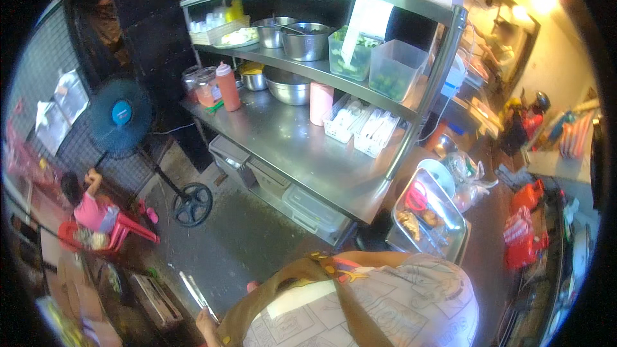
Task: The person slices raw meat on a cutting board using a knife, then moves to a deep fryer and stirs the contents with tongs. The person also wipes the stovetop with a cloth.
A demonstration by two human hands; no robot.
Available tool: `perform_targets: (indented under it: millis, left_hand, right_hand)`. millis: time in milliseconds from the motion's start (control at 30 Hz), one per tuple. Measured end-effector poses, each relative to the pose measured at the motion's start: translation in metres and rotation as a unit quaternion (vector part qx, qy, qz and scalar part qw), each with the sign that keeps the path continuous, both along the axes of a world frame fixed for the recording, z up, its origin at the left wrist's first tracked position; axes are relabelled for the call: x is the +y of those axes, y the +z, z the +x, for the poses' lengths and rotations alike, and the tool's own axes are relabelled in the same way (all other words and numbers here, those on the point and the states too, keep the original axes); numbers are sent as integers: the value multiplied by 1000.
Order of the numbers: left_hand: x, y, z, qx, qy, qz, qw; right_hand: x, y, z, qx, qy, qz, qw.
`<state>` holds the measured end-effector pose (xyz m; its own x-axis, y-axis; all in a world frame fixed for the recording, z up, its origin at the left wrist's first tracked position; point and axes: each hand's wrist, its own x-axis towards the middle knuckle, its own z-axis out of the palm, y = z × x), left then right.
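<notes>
At the bottom left, my left hand (206, 322) grips metal tongs (193, 290), which point up and away over the dark floor. My right forearm (373, 258) reaches across behind the brown apron strap (294, 274). The right hand is hidden there, except perhaps a small reddish patch at the strap's edge. Before me stands a steel table (289, 144) with a squeeze bottle (228, 87), a steel bowl (289, 91), a pink cup (321, 103) and white cutlery baskets (373, 137). To the right, a metal tray (453, 231) holds fried-looking food, red-handled scissors (415, 196) and other metal utensils.
The shelf (299, 67) carries steel pots (308, 43) and plastic tubs of greens (349, 58). A pedestal fan (120, 113) stands on the left, near a person on a red plastic chair (135, 231). Storage boxes (308, 212) sit under the table. Another person is at the far upper right.
</notes>
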<state>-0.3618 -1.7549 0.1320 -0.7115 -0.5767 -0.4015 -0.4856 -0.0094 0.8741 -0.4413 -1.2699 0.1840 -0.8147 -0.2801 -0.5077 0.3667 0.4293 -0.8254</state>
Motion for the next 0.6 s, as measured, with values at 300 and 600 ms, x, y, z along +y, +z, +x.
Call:
perform_targets:
  millis: [300,600]
  left_hand:
    - [-21,28,-253,66,-241,57,967]
    - [26,40,-413,90,-386,111,911]
  right_hand:
    - [-78,-33,-37,-32,-267,-22,963]
    - [-114,-50,-69,-43,-437,-43,897]
